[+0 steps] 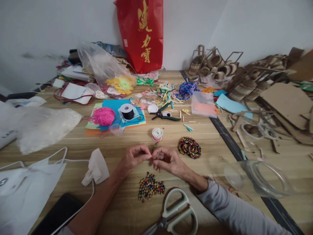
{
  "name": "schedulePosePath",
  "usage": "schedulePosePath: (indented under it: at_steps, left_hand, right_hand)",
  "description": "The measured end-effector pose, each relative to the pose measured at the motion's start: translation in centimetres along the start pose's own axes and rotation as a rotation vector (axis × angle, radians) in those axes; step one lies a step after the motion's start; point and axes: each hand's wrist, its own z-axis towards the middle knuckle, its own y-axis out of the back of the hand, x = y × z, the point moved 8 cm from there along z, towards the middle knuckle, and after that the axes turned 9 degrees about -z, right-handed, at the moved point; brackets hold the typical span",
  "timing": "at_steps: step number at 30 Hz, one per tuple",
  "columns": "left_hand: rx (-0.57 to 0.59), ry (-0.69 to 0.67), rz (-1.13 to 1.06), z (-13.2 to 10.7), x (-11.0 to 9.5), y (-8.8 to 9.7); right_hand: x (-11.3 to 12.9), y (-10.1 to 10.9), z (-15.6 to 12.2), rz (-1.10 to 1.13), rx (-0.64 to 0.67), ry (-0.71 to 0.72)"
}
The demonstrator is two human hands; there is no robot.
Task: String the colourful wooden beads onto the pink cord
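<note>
Over the middle of the table my left hand [137, 156] and my right hand [168, 160] meet, thumb and fingers of each pinched together. A short string of beads [155, 146] runs from a small spool [157, 133] with pink cord down to the meeting fingertips, which close on its end. The thin cord and any bead right between the fingers are too small to make out. Loose coloured wooden beads [151, 187] lie in a patch just below my hands. A coiled strand of similar beads [189, 147] rests to the right of my right hand.
Large scissors [177, 212] lie at the front. Pliers [165, 115], a black thread spool [127, 112] and pink yarn [104, 116] stand further back. Plastic tubing [269, 179] lies right, a white cable [91, 192] left. A red bag [141, 36] leans on the wall.
</note>
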Motion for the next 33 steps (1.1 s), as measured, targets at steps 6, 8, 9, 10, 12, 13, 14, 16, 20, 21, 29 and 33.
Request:
schedulePosePath:
  at_steps: [6, 8, 9, 10, 12, 13, 14, 16, 20, 21, 29, 33]
  left_hand:
    - [-0.025, -0.023, 0.089, -0.1, -0.3, -0.5]
    - [-0.048, -0.018, 0.128, -0.1, -0.2, -0.4]
    - [-0.065, -0.019, 0.149, -0.1, -0.1, -0.3]
    - [-0.085, -0.02, 0.171, -0.2, -0.1, -0.2]
    - [-0.13, -0.025, 0.203, -0.2, -0.1, 0.1]
    - [-0.146, -0.027, 0.216, -0.2, -0.1, 0.3]
    - [-0.15, -0.028, 0.232, -0.2, -0.1, 0.3]
    - [-0.126, -0.039, 0.278, -0.2, -0.3, 0.0]
    - [-0.039, -0.093, 0.38, 0.0, -0.6, -0.8]
    - [-0.029, -0.112, 0.397, 0.0, -0.7, -0.9]
    - [-0.023, -0.081, 0.452, -0.1, -0.4, -1.1]
    - [-0.049, -0.071, 0.483, -0.3, -0.3, -1.3]
  right_hand:
    - [0.0, 1.0, 0.0, -0.096, -0.102, -0.013]
    - [0.5, 1.5, -0.1, -0.13, -0.143, -0.01]
    - [0.9, 1.8, -0.2, -0.14, -0.165, -0.004]
    - [1.4, 2.1, -0.3, -0.145, -0.188, 0.005]
    - [2.5, 2.8, -0.6, -0.152, -0.229, 0.03]
    - [3.2, 3.1, -0.7, -0.169, -0.238, 0.039]
    - [3.8, 3.4, -0.8, -0.193, -0.252, 0.045]
    - [4.8, 3.8, -1.0, -0.247, -0.233, 0.052]
    - [5.6, 4.3, -1.0, -0.3, -0.151, 0.039]
    - [5.5, 4.3, -1.0, -0.303, -0.123, 0.024]
    - [2.9, 3.1, -0.9, -0.3, -0.007, -0.062]
    - [1.5, 2.0, -1.0, -0.312, 0.019, -0.078]
